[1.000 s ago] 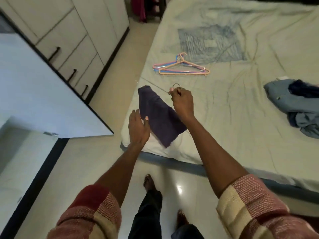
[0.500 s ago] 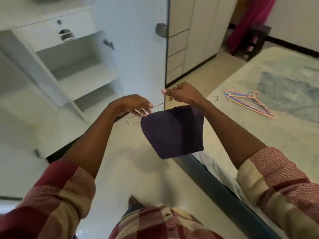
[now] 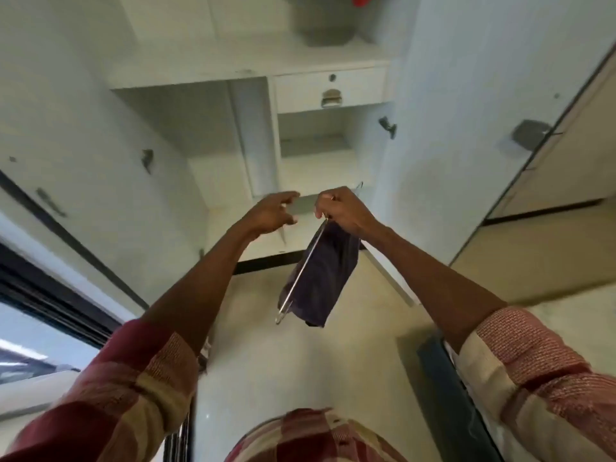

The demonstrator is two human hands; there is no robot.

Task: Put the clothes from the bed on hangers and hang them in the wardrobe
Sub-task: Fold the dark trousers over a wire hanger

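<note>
An open white wardrobe (image 3: 253, 135) stands ahead, doors swung wide, bare floor (image 3: 300, 361) between. No writing is readable. The right hand (image 3: 343, 211) grips a wire hanger (image 3: 301, 271) draped with a dark purple cloth (image 3: 321, 278). The left hand (image 3: 271, 213) hovers beside, fingers loosely spread, holding nothing

The dark purple cloth (image 3: 321, 278) hangs folded over a thin metal hanger (image 3: 301, 273). The hanger tilts steeply, its lower end toward the floor. Both hang in front of the open white wardrobe (image 3: 253, 128), below its drawer (image 3: 330, 90).
</note>
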